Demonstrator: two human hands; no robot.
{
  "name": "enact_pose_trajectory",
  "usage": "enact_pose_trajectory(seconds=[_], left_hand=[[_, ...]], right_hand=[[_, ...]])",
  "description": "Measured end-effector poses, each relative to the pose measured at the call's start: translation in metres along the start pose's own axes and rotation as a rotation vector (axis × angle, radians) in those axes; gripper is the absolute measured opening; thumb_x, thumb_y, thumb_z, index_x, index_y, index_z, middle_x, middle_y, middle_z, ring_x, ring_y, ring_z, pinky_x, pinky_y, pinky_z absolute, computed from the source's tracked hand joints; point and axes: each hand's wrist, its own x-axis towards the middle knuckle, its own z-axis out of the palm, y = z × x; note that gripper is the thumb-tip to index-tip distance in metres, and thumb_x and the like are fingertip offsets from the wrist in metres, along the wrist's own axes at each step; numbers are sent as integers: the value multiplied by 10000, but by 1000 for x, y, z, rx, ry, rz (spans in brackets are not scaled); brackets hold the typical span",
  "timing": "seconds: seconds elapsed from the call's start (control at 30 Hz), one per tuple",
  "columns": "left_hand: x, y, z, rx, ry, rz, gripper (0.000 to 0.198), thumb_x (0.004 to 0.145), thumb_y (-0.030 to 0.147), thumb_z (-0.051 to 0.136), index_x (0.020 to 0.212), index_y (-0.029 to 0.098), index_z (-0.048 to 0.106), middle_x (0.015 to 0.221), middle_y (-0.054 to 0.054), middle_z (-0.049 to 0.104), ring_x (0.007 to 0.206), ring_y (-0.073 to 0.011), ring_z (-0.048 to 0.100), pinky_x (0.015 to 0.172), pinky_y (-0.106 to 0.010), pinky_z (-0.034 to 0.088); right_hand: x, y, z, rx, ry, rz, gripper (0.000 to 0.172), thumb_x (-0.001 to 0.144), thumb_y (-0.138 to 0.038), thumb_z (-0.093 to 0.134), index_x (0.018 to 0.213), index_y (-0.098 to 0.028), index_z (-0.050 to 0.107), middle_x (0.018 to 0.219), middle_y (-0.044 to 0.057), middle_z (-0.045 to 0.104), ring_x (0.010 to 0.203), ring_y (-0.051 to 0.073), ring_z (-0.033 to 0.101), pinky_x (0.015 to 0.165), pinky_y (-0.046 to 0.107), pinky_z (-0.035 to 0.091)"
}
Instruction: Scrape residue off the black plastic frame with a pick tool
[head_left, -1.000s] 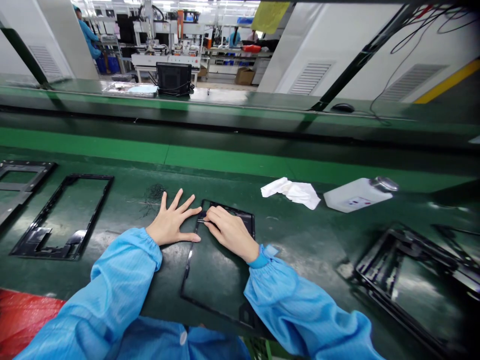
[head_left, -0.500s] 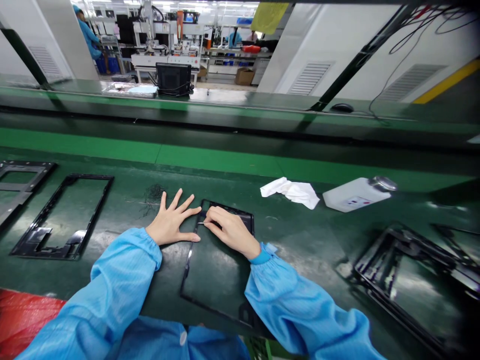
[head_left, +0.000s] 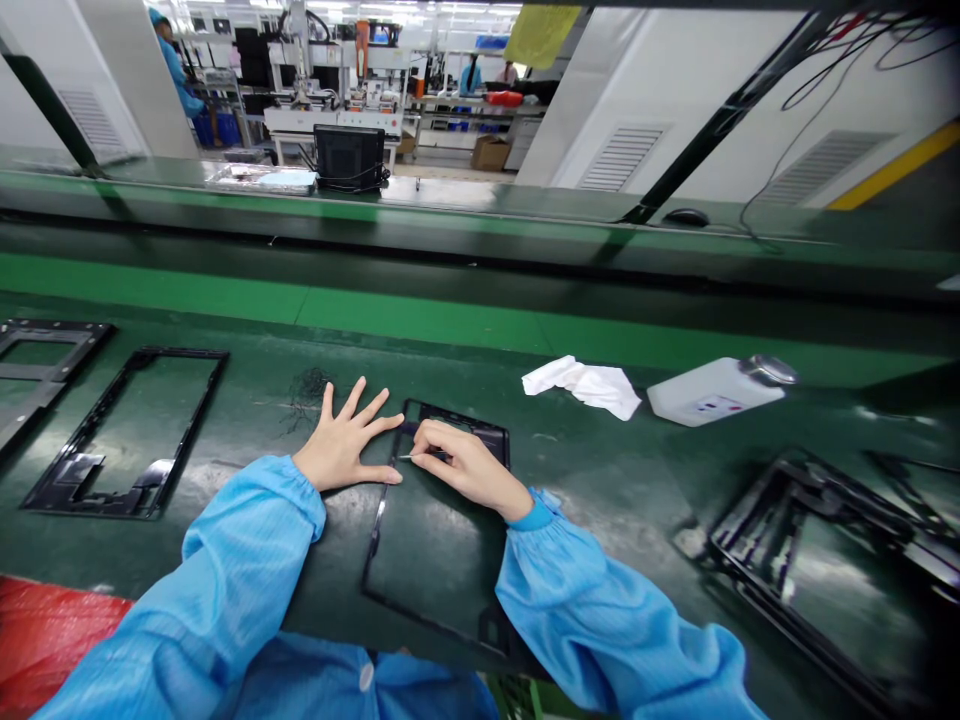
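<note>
A thin black rectangular frame (head_left: 427, 622) lies on the green bench in front of me, its middle open to the bench top. My left hand (head_left: 345, 445) is spread flat at the frame's upper left, with thumb and forefinger reaching its left rail. Over the upper part of the frame, my right hand (head_left: 472, 470) is closed in a pinch. A thin, light metal tool (head_left: 406, 457) sticks out of its fingertips towards the left rail; the rest of the tool is hidden. Beyond my left hand sits a loose tangle of black shavings (head_left: 306, 395).
Another black frame (head_left: 187, 425) and a grey-black one (head_left: 64, 375) lie to the left. At the back right are a crumpled white cloth (head_left: 585, 385) and a white bottle (head_left: 709, 392). More black frames (head_left: 780, 590) lie at the right. Red plastic (head_left: 52, 640) shows at lower left.
My right hand, with the metal tool, has slid slightly towards me along the left rail. My left hand and the frame stay where they were.
</note>
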Motion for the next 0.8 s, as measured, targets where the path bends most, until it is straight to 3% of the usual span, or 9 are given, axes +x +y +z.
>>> enact_pose_trajectory(seconds=[0.2,0.27,0.37,0.5,0.67,0.8], left_hand=[[2,0,-5,-103,17,19,900,722,760,592,1445,259,402,1577,-120,168,1450,-397,-14,1059,-702,-84],[4,2,-8,-191,21,10,804,777,706,589,1424,256,432,1584,-103,132,1456,-363,-47,1096,-668,-36],[6,7,-12,-337,53,-28,395,953,543,448,1184,279,629,1556,-20,262,1472,-271,19,1145,-592,39],[7,14,-16,-419,85,-33,348,1004,436,379,906,236,647,1440,-1,475,1457,-218,176,1161,-538,103],[2,2,-23,-223,212,-10,275,994,320,408,865,204,622,1328,-40,590,1433,-236,255,1154,-568,25],[-8,-24,-28,-18,324,-158,316,984,322,440,789,204,659,1126,-55,702,1386,-290,346,1127,-624,-24]], right_hand=[[1,-5,-1,-85,133,-17,186,985,-320,464,882,-207,571,917,58,587,871,189,566,763,306,469],[1,-8,0,-148,176,-40,167,989,-299,453,923,-208,577,947,71,598,908,200,567,778,317,472],[1,-14,1,-234,219,-90,158,994,-262,444,969,-202,589,980,83,611,938,208,562,793,328,472],[0,-20,3,-343,242,-139,186,998,-242,434,1012,-197,613,1008,93,622,942,217,557,789,343,477],[0,-18,2,-314,274,-101,158,987,-251,468,1007,-210,619,1008,79,623,952,212,559,813,344,484],[-1,-10,3,-276,270,-13,119,971,-264,498,987,-213,604,1000,72,622,952,216,576,802,347,490]])
